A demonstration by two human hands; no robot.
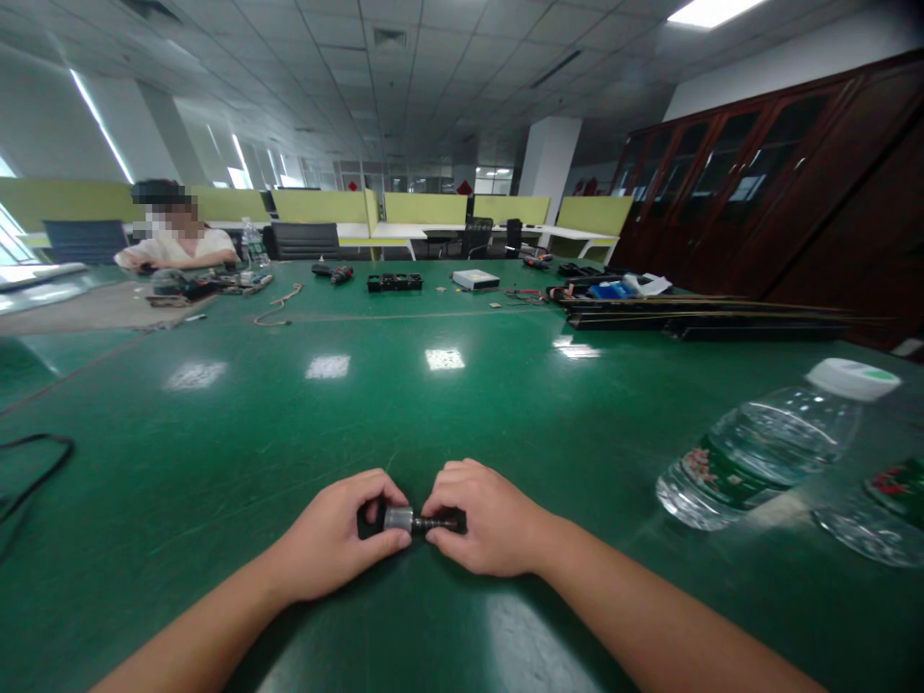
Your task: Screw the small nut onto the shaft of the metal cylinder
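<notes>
A small metal part (399,520) with a silver cylinder, a thin ridged dark shaft and black ends lies level just above or on the green table (404,414). Around its silver cylinder and black left end close the thumb and fingers of my left hand (339,534). My right hand (491,520) pinches the thin dark shaft near its right end. The fingertips of both hands are a short way apart, with a bit of the shaft showing between them.
Two water bottles (765,457) stand at the right. Long black strips (693,318), a white box (474,280), a black part (395,282) and a power drill (332,273) lie farther back. A black cable (54,462) is at left. A person (177,236) sits at the far left.
</notes>
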